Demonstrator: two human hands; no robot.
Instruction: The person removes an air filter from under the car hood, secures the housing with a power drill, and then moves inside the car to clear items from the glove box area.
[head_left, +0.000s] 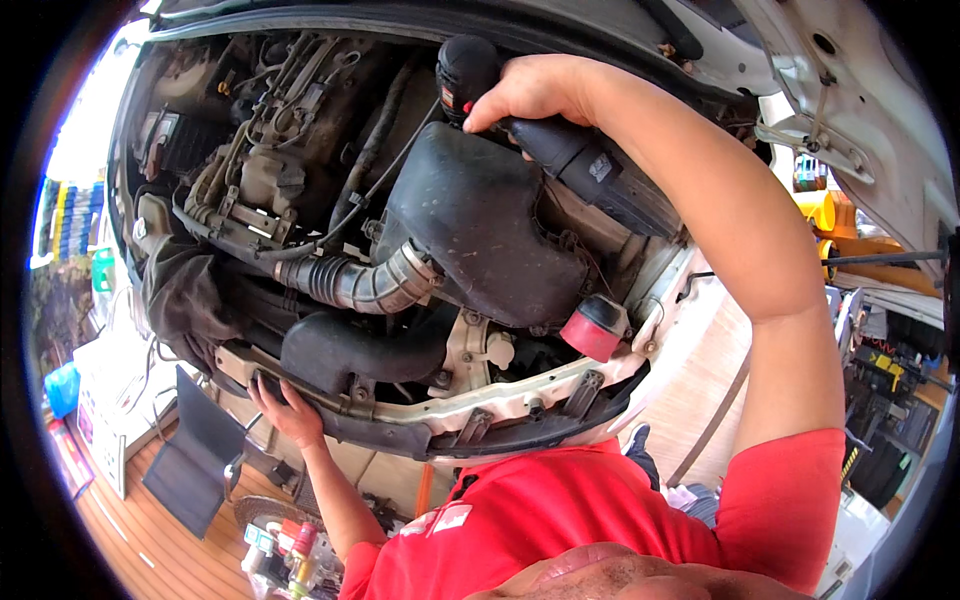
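My right hand grips the handle of a black cordless power tool above the engine bay. The tool's rounded head lies left of my thumb, near a black plastic air filter housing. A ribbed intake hose joins the housing at its lower left. My left hand rests on the front edge of the bay, fingers somewhat apart, at a black plastic trim strip. Above that hand is a curved black intake duct. A red and black horn-like part sits at the right front corner.
The engine fills the upper left of the bay. A dark cloth drapes over the left front corner. The raised hood is overhead, with a prop rod at right. A black chair stands at lower left, near bottles and cans.
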